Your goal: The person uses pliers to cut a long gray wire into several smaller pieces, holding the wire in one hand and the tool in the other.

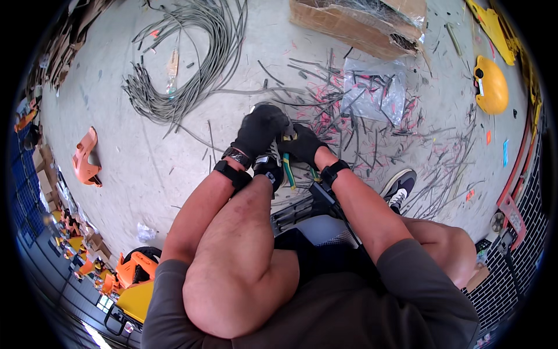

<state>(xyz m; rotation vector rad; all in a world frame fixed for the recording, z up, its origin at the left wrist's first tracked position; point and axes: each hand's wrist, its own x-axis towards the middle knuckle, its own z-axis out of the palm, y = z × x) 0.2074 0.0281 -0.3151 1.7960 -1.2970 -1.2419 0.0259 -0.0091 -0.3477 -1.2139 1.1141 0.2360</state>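
My left hand [263,127], in a black glove, is curled above my left shoe [271,155], close against the right hand. A grey cable [198,138] runs from the coil up to the left hand, whose fingertips are blurred and hidden, so its grip cannot be made out. My right hand [306,146], gloved too, is closed around pliers [288,171] with green and yellow handles. Their jaws point at the left hand's fingers. Past the hands lies a large coil of grey cables [218,48], many with dark ends bunched together.
Cut cable pieces and pink-red scraps [324,115] litter the floor around a clear plastic bag [374,89]. A torn cardboard box [344,26] stands beyond. At right lies a yellow plastic shell [492,85], at left an orange plastic part [86,157]. My right shoe [399,187] rests on the floor.
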